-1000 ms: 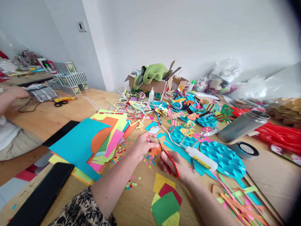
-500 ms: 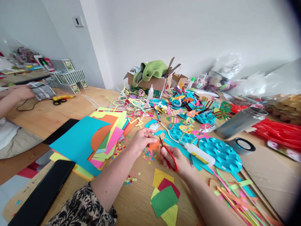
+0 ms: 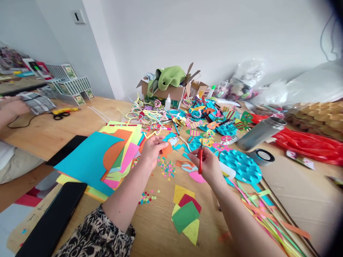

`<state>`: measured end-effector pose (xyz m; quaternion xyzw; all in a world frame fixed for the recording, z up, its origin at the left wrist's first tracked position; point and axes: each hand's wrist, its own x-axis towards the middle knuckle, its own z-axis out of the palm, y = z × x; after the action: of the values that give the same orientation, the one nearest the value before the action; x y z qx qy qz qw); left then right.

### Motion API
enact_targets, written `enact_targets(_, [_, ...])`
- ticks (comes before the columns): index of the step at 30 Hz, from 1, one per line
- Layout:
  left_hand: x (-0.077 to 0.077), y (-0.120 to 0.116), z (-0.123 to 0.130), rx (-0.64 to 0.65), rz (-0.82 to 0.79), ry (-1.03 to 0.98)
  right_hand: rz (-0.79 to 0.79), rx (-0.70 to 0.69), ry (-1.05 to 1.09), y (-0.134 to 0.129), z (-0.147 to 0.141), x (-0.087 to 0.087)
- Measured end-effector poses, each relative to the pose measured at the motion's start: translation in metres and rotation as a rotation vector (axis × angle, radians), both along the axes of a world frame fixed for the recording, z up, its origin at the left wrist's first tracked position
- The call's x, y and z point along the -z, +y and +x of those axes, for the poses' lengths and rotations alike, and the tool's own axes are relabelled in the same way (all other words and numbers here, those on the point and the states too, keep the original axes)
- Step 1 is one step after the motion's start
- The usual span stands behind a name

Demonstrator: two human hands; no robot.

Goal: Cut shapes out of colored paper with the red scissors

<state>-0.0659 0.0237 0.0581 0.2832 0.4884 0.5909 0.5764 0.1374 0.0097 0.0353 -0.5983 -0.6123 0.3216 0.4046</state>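
Observation:
Pinched between the fingers of my left hand (image 3: 152,151) is a small piece of orange paper (image 3: 166,150). My right hand (image 3: 210,167) is closed around red-handled scissors (image 3: 200,161), held apart from the paper, on its right. Between the hands lie tiny paper bits (image 3: 166,167) and an orange-and-blue paper cutout (image 3: 187,166). A pink paper piece (image 3: 197,177) lies just under my right hand. Nearer me, several pieces of coloured paper (image 3: 185,217) overlap, some with drawn outlines. Small paper dots (image 3: 148,197) are scattered left of them.
Coloured sheets (image 3: 85,160) are stacked at left, beside a black phone (image 3: 53,217). Blue scaly paper shapes (image 3: 241,166), a metal bottle (image 3: 261,132) and a tape roll (image 3: 262,159) stand right. A box (image 3: 163,92) is at the back. Another person's hand (image 3: 13,110) is far left.
The scissors have moved right, away from the orange paper, and are turned more upright. My left hand has shifted slightly left and up with the paper. The view has turned slightly right.

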Motion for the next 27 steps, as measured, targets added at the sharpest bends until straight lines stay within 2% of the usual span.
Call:
enact_targets(5, [-0.003, -0.002, 0.000, 0.054, -0.004, 0.003, -0.065, -0.085, -0.582, 0.008, 0.006, -0.002])
enact_targets(7, [-0.004, -0.004, 0.001, 0.095, -0.020, 0.011, -0.084, -0.125, -0.694, 0.009, 0.006, 0.000])
enact_targets(12, [-0.005, -0.007, 0.002, 0.185, -0.014, 0.055, -0.147, -0.152, -0.680, 0.010, 0.003, -0.003])
enact_targets(17, [-0.007, -0.011, 0.004, 0.246, 0.002, 0.069, -0.210, -0.226, -0.552, -0.001, 0.019, -0.030])
enact_targets(19, [-0.009, -0.013, 0.005, 0.283, 0.018, 0.072, -0.243, -0.270, -0.475, -0.013, 0.035, -0.045])
enact_targets(22, [-0.012, -0.016, 0.006, 0.319, 0.033, 0.084, -0.292, -0.419, -0.322, -0.039, 0.066, -0.066])
enact_targets(25, [-0.015, -0.018, 0.007, 0.351, 0.044, 0.115, -0.395, -0.480, -0.404, -0.071, 0.097, -0.081])
enact_targets(27, [-0.017, -0.020, 0.009, 0.383, 0.047, 0.145, -0.494, -0.502, -0.476, -0.093, 0.116, -0.082])
